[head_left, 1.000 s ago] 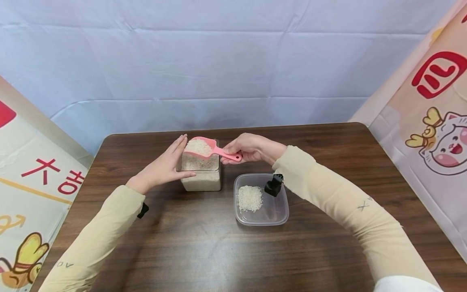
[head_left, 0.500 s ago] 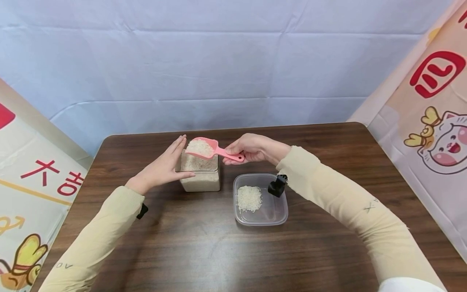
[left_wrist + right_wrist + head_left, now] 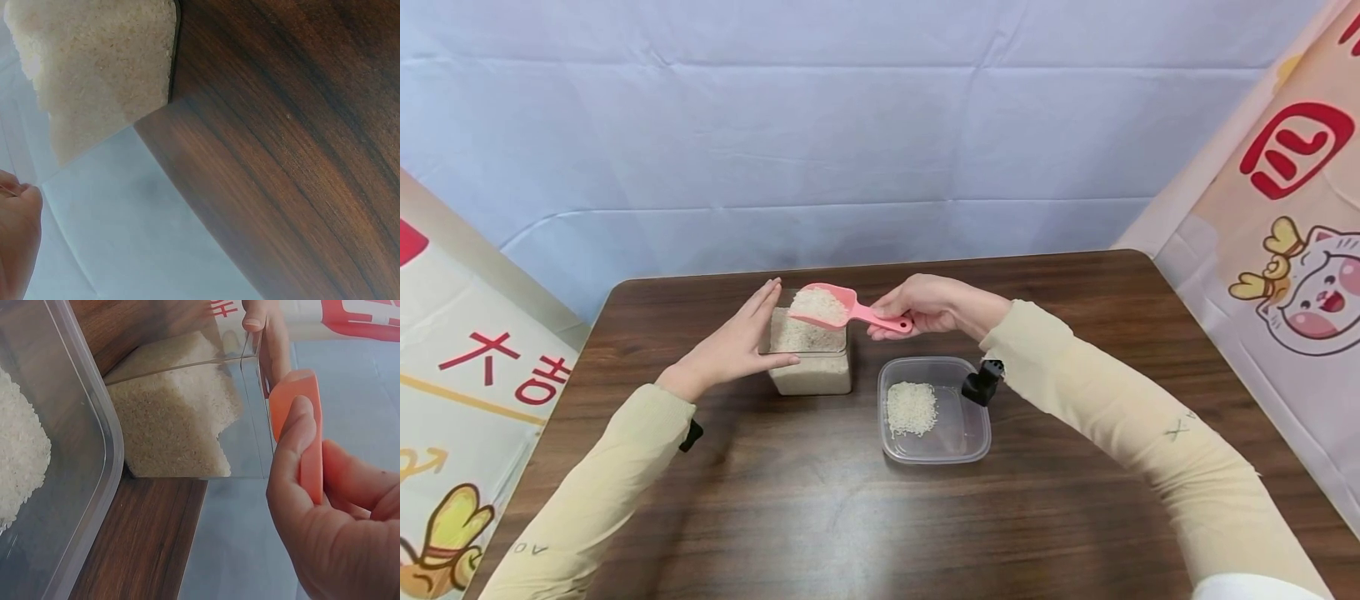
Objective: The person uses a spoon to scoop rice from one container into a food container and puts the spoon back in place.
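Right hand (image 3: pixel 917 304): I have the handle of the pink scoop (image 3: pixel 855 312) pinched between thumb and fingers. Its bowl bears a heap of rice (image 3: pixel 816 305) and sits above the right part of the clear container (image 3: pixel 827 353), handle pointing right.

Left hand (image 3: pixel 737 342): fingers straight, thumb spread away from them, laid against the container's left side by the rim. The container stands on the far half of the table (image 3: pixel 820 508), with plenty of rice inside; the right wrist view shows its surface sloping.

Change: over the last second I have drawn the scoop a little to the right, its load apparently whole. My left hand has hardly shifted. For the scooping, I judge this means the load is free of the rice below but not yet past the container's right wall.

Nearer and right: an open plastic tub (image 3: pixel 936 458), apart from the container, a small rice pile (image 3: pixel 912 408) in its left half.
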A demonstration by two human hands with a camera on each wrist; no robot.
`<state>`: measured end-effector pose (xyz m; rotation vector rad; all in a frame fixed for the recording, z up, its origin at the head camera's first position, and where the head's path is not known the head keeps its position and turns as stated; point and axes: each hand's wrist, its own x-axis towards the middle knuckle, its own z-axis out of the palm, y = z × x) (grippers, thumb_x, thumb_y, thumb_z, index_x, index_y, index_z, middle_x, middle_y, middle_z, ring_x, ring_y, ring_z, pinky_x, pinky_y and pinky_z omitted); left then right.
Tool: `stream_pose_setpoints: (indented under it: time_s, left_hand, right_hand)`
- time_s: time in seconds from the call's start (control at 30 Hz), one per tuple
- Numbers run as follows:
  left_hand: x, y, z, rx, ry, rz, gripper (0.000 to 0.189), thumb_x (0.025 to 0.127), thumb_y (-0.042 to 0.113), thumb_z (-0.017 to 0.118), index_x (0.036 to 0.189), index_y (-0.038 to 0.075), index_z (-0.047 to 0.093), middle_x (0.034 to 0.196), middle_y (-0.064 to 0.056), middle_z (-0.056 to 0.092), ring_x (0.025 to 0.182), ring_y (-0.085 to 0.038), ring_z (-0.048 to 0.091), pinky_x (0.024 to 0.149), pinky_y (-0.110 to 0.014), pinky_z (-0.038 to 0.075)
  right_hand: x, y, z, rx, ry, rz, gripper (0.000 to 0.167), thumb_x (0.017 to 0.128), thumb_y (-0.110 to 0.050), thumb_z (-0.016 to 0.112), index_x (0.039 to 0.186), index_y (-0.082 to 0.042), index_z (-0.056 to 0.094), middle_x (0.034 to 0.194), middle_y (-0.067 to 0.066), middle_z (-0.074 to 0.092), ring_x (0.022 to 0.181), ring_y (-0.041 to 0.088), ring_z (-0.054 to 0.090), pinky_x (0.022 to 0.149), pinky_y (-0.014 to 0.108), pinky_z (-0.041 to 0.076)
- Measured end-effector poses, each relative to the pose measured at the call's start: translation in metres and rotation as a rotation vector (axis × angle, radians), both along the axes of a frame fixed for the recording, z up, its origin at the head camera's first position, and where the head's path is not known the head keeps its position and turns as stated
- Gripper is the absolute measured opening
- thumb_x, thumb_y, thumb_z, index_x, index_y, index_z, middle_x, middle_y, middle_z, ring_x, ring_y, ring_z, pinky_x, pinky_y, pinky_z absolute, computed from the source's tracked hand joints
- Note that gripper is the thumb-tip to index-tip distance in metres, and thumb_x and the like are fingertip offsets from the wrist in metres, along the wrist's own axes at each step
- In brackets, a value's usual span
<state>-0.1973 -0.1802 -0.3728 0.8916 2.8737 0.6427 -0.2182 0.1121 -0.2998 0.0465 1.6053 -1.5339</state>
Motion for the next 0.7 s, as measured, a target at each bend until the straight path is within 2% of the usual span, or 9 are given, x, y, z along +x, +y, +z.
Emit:
stream_pose_setpoints:
  time_s: [0.27, 0.7]
  left_hand:
    - [0.002, 0.0, 0.0, 0.009, 0.0, -0.002, 0.107, 0.076, 0.057, 0.063, 0.145, 0.0, 0.005, 0.153, -0.007, -0.002, 0.139, -0.02, 0.0, 0.108, -0.044, 0.019]
    - [0.001, 0.0, -0.001, 0.009, 0.004, -0.006, 0.107, 0.076, 0.057, 0.063, 0.146, 0.002, 0.003, 0.153, -0.007, -0.001, 0.139, -0.02, 0.0, 0.108, -0.044, 0.018]
  right_hand:
    - [0.002, 0.006, 0.001, 0.01, 0.019, 0.022, 0.04, 0.095, 0.001, 0.041, 0.133, 0.011, 0.036, 0.075, 0.012, 0.066, 0.067, 0.015, 0.066, 0.069, 0.023, 0.052]
    - [0.004, 0.016, 0.002, 0.004, 0.017, 0.038, 0.04, 0.095, 0.0, 0.042, 0.132, 0.011, 0.037, 0.081, 0.015, 0.066, 0.07, 0.016, 0.066, 0.071, 0.024, 0.052]
